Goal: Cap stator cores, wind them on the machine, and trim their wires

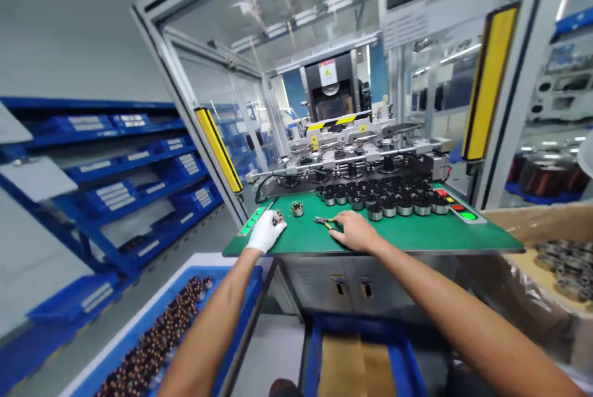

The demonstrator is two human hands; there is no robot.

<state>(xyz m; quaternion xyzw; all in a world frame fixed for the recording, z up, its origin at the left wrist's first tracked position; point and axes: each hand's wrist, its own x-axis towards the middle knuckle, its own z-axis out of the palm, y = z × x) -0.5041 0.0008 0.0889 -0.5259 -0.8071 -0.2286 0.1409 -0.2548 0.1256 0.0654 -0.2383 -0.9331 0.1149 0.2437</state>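
My left hand (265,231), in a white glove, is closed around a small wound coil part (278,218) at the left end of the green work mat (417,233). My right hand (354,229), bare, rests on the mat with its fingers on the handles of small yellow-handled pliers (323,221). Another single coil part (297,208) stands on the mat just beyond the two hands. Behind it, several rows of dark round stator parts (384,196) fill the back of the mat.
A winding machine (352,150) with yellow light curtains (488,82) stands behind the mat. Button panels sit at the mat's left (252,221) and right (458,205) corners. A blue bin of copper coils (152,341) is at lower left, a cardboard box (551,261) with parts at right, blue shelving (115,181) at left.
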